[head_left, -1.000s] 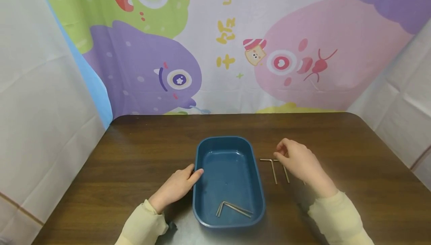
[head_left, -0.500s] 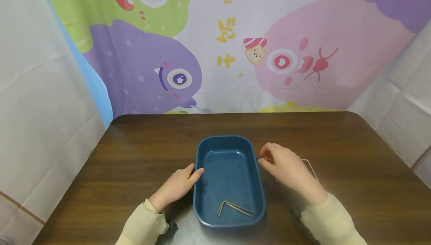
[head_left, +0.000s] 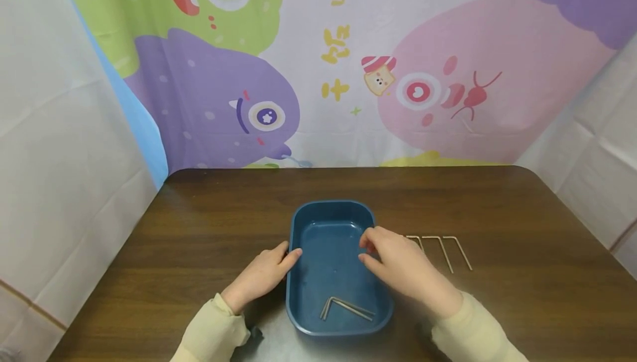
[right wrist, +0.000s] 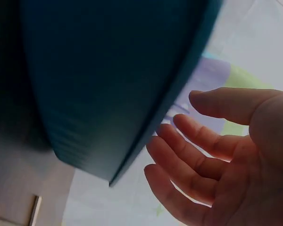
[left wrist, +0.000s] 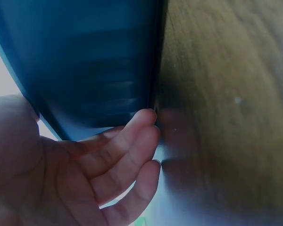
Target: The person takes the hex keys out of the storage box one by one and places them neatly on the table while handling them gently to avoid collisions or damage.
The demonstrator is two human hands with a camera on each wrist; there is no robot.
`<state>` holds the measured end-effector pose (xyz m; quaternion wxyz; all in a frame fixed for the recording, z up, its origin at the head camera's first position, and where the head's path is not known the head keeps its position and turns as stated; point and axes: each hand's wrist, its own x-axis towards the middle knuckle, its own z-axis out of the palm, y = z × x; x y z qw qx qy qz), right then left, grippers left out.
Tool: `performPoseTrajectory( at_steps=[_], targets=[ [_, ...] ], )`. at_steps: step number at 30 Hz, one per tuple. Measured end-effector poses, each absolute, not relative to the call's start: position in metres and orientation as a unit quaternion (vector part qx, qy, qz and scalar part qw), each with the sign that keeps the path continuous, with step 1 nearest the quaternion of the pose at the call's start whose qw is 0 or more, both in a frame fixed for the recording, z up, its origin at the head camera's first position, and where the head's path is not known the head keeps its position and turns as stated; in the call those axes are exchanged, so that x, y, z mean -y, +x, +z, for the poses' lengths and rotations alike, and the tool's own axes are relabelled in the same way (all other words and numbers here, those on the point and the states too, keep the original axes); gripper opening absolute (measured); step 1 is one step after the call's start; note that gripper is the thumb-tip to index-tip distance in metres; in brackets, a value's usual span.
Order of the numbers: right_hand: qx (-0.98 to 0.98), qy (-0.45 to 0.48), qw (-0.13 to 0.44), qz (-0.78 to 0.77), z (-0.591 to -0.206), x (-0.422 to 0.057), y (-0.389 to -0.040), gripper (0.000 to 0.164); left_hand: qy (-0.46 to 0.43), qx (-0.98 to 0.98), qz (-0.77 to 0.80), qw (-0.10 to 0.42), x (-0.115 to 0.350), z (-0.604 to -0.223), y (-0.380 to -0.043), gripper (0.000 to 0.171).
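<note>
In the head view a blue plastic tray [head_left: 330, 265] stands on the table. My left hand [head_left: 261, 276] holds its left side, thumb over the rim; in the left wrist view the fingertips [left wrist: 148, 136] lie against the outer wall near the tabletop. My right hand [head_left: 403, 265] hovers over the tray's right rim with fingers loosely bent, and the right wrist view shows nothing between them. Inside the tray, towards its near end, lie L-shaped hex keys [head_left: 350, 307], close together. More hex keys [head_left: 446, 254] lie in a row on the table, partly hidden by my right hand.
The brown wooden table [head_left: 224, 202] extends around the tray. Behind it hangs a cartoon-printed curtain [head_left: 343, 130], with pale cloth on both sides. A small dark object [head_left: 255, 334] sits by the left sleeve.
My right hand has moved left from above the row of hex keys to the tray's right rim, uncovering keys at the right. My left hand stays on the tray.
</note>
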<state>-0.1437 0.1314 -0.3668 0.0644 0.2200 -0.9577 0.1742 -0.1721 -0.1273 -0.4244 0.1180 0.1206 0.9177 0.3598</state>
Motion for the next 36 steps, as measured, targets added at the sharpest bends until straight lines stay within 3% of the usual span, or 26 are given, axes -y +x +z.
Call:
performPoseTrajectory(
  at_steps=[14,27,36],
  targets=[
    [0.941,0.289,0.063,0.163,-0.388,-0.115,-0.133,0.016,0.121,-0.919,0.358,0.117,0.127,-0.424,-0.172,0.033],
    [0.921,0.337,0.022,0.195,-0.400,-0.104,-0.127,0.016,0.119,-0.913,0.370,0.124,0.127,-0.426,-0.171,0.033],
    [0.928,0.347,0.018,0.136,-0.406,-0.100,-0.127,0.019,0.117,-0.915,0.367,0.122,0.127,-0.425,-0.172,0.033]
  ],
)
